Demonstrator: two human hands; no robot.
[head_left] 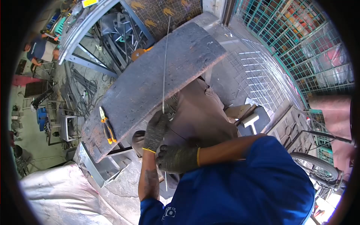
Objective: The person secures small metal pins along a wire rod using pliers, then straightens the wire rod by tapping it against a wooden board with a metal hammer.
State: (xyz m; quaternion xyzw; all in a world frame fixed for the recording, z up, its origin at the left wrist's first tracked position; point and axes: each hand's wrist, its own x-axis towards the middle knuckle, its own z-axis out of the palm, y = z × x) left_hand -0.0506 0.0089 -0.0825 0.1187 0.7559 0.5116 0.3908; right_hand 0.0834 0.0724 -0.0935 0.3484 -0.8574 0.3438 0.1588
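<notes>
A long, thin metal rod (165, 67) runs lengthwise across the dark worn slab (131, 90) and back over its near edge toward my body. My left hand (156, 129), in a dark grey knit glove with a yellow cuff edge, is closed around the rod just off the slab's near edge. Closer to my body, my gloved right hand (178, 159) is closed on the same rod, its fingers curled. The rod's near end (166, 183) shows below the right hand. Orange-and-black pliers (106, 125) lie on the slab's left part.
A brown cutting disc (137, 54) sits at the slab's far edge. Beyond it, a metal frame (92, 28) holds scrap pieces. Cut rods (262, 71) lie on the floor at right, beside a green wire mesh (292, 41). At far left is another person (41, 50).
</notes>
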